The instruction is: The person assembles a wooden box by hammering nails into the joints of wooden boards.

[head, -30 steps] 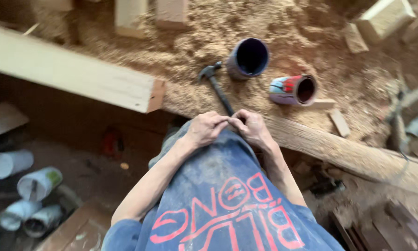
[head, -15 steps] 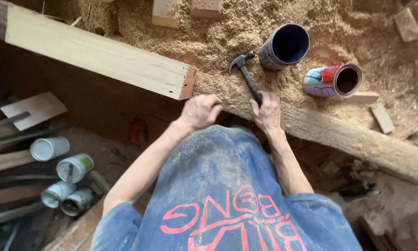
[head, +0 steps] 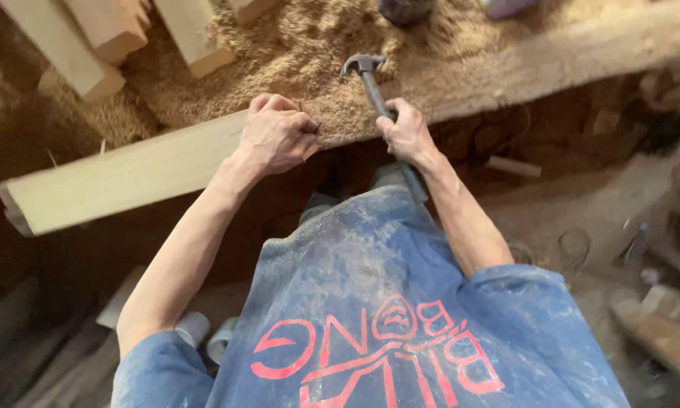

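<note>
A sawdust-covered workbench (head: 506, 68) is seen across the upper part of the frame, its edge running from the centre toward the upper right. A long pale wooden plank (head: 128, 177) is laid slantwise from the left edge up to the centre, one end resting on the bench edge. Several shorter wood blocks (head: 105, 34) are stacked in the upper left corner. A dusty blue shirt (head: 370, 302) with red print fills the lower centre. The left hand (head: 278, 136) is placed on the plank's upper end, fingers curled together into a loose fist; a small dark item seems to be pinched at the fingertips, though what it is cannot be told. The right hand (head: 408, 132) is wrapped tightly around the dark handle of a claw hammer (head: 366, 72), whose head is set on the sawdust just above centre.
</note>
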